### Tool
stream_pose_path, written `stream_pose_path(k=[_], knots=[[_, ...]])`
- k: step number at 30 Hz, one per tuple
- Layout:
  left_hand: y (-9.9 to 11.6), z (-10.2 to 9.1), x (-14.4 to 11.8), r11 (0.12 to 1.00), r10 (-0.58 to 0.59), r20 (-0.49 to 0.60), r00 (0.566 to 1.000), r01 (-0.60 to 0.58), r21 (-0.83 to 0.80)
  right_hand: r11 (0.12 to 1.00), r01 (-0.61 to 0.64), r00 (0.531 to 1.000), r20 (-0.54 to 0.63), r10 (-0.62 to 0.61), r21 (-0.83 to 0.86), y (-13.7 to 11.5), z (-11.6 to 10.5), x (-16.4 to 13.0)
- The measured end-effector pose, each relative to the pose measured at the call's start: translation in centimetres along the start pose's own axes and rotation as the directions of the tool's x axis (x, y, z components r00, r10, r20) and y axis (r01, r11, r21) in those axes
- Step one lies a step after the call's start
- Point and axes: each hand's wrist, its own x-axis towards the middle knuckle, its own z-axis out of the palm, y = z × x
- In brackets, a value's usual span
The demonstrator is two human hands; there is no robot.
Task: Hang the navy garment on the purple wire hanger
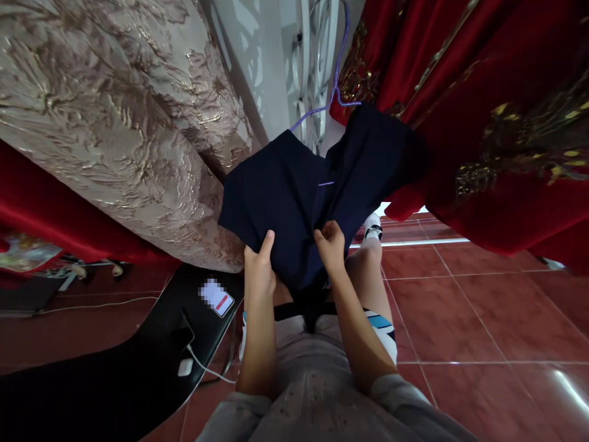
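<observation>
Both hands, left hand (259, 268), right hand (330, 244), gripping navy garment (294, 196) on purple hanger (322, 107)

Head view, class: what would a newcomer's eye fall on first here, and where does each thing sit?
At centre, a dark navy garment on a purple hanger, gripped at its lower edge by the left hand and right hand. Red gold-embroidered fabric fills the upper right; pale gold brocade the upper left.

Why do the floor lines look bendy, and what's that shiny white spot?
In the head view, the wide lens curves the red tile floor lines, and glare streaks the tiles at the lower right. Both hands, left hand and right hand, look sharp on the dark garment, which shows little detail.
</observation>
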Motion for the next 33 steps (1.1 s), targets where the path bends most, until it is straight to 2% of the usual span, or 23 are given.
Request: stream_pose_path(k=[2,4,6,7,9,10,11,12,13,15,17,20,22,23,26,29,31,33], knots=[[-0.8,-0.3,0.8,0.996,0.087,-0.083,0.993,-0.087,-0.004,0.996,-0.086,0.996,0.033,0.086,-0.009,1.1,-1.4,-1.7],[-1.8,-0.7,1.7,0.972,0.234,-0.15,0.961,-0.228,0.055,0.992,-0.125,0.987,0.098,0.128,-0.035,1.1,-2.8,-2.8],[-2.8,-1.1,2.2,0.936,0.337,-0.13,0.932,-0.317,0.155,0.991,-0.121,0.98,0.154,0.129,-0.055,0.2,-3.6,-3.2],[-3.2,-1.2,2.3,0.926,0.339,-0.064,0.939,-0.321,0.199,0.993,-0.107,0.978,0.174,0.115,-0.057,-0.4,-3.8,-3.3],[-4.0,-1.1,2.0,0.919,0.255,0.163,0.953,-0.291,0.266,0.996,-0.069,0.976,0.206,0.078,-0.049,-1.7,-3.8,-3.4],[-4.2,-0.9,1.6,0.916,0.184,0.299,0.936,-0.274,0.293,0.998,-0.054,0.973,0.222,0.062,-0.041,-2.2,-3.7,-3.6],[-4.5,-0.6,1.2,0.912,0.116,0.416,0.902,-0.263,0.314,0.998,-0.044,0.969,0.241,0.051,-0.034,-2.7,-3.6,-3.9],[-4.7,-0.3,0.8,0.908,0.061,0.502,0.863,-0.257,0.331,0.999,-0.035,0.965,0.261,0.042,-0.029,-3.0,-3.4,-4.2],[-4.9,0.2,0.3,0.904,0.035,0.544,0.838,-0.259,0.341,0.999,-0.031,0.959,0.282,0.035,-0.019,-3.2,-3.3,-4.6],[-5.3,1.0,-0.4,0.901,0.04,0.535,0.844,-0.262,0.345,0.998,-0.05,0.939,0.341,0.033,0.041,-3.2,-3.2,-5.2],[-5.7,1.8,-0.8,0.906,0.074,0.464,0.883,-0.254,0.339,0.986,-0.107,0.915,0.401,0.047,0.128,-3.5,-3.4,-5.3],[-6.4,2.6,-0.9,0.901,0.107,0.405,0.908,-0.26,0.346,0.965,-0.136,0.913,0.406,0.034,0.225,-6.0,-3.9,-3.4],[-7.1,3.0,-0.6,0.89,0.124,0.387,0.914,-0.275,0.365,0.962,-0.042,0.94,0.338,-0.053,0.269,-9.5,-4.1,-1.1],[-7.6,3.3,-0.5,0.885,0.13,0.382,0.915,-0.281,0.372,0.955,0.045,0.949,0.285,-0.133,0.294,-11.5,-4.1,0.1],[-8.5,4.1,0.3,0.878,0.146,0.388,0.91,-0.3,0.374,0.918,0.244,0.922,0.218,-0.32,0.314,-17.4,-3.7,2.8],[-7.7,4.8,1.5,0.861,0.113,0.474,0.873,-0.324,0.392,0.883,0.305,0.895,0.209,-0.394,0.358,-20.0,-3.2,3.5],[-5.3,5.4,2.3,0.856,0.085,0.566,0.82,-0.351,0.38,0.874,0.308,0.894,0.201,-0.401,0.377,-19.7,-3.1,3.4],[-1.6,6.2,3.1,0.878,0.144,0.596,0.79,-0.379,0.291,0.886,0.303,0.9,0.201,-0.388,0.351,-18.8,-3.3,3.4]])
